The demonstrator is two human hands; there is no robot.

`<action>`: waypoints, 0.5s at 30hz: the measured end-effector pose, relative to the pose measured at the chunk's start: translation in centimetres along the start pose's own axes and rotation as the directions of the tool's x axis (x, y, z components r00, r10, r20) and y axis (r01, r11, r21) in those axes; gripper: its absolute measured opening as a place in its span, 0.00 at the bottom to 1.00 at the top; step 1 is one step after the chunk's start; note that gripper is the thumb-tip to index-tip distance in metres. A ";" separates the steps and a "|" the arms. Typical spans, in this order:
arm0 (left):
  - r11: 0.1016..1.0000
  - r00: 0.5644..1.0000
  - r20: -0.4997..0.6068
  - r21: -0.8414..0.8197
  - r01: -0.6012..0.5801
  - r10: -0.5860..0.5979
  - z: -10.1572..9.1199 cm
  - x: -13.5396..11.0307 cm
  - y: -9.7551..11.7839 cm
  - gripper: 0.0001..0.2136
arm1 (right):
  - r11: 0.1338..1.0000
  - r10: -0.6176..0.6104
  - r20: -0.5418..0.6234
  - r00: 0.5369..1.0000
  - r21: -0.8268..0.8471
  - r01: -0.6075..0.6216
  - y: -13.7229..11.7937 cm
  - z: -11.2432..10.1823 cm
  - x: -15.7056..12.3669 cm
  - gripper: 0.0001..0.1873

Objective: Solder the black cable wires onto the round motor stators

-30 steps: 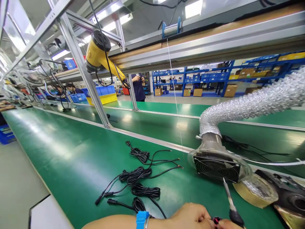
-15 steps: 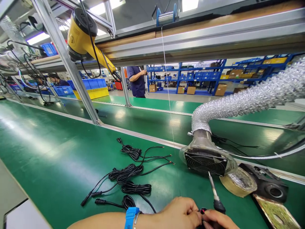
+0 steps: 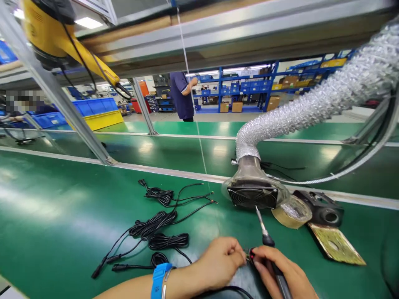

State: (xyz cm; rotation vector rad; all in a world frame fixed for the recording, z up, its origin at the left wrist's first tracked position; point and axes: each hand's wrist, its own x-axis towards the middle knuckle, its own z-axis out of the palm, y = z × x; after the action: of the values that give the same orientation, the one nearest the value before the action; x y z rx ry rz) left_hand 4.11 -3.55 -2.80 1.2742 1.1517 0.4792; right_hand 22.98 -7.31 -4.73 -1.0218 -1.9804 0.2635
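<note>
My left hand (image 3: 220, 261), with a blue strap (image 3: 160, 280) at the wrist, is closed in a pinch around the end of a black cable (image 3: 232, 287) that runs out below it. At its fingertips is a small dark part (image 3: 251, 254) with a red spot, too small to name. My right hand (image 3: 280, 265) meets it there, thumb and forefinger at that part. A soldering iron (image 3: 268, 241) lies in the right hand's grip, tip pointing away toward the fan. Left of my hands lie several coiled black cables (image 3: 168, 241) with connectors and stripped ends.
A fume extractor fan (image 3: 252, 196) with a silver duct (image 3: 299, 112) stands ahead. Beside it are a tape roll (image 3: 292, 211), a black iron stand (image 3: 324, 209) and a yellowish sponge tray (image 3: 338, 245). Solder wire (image 3: 201, 145) hangs down. A person (image 3: 182, 97) stands beyond the bench.
The view has shifted right and down, so the scene sits further left and higher. Both hands show more fully, still together at the small part, with the iron's handle now visible in my right hand.
</note>
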 end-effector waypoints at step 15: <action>0.999 0.992 0.126 0.033 0.002 -0.007 -0.5 -0.5 1.1 0.09 | 0.982 0.155 0.031 0.987 0.103 -0.157 -1.2 -1.0 -0.3 0.13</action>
State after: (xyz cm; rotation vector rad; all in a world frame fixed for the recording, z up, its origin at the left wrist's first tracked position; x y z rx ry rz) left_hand 3.75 -3.39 -1.52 1.3109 1.0592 0.3722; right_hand 23.19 -8.52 -3.71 -1.1118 -1.8882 0.4623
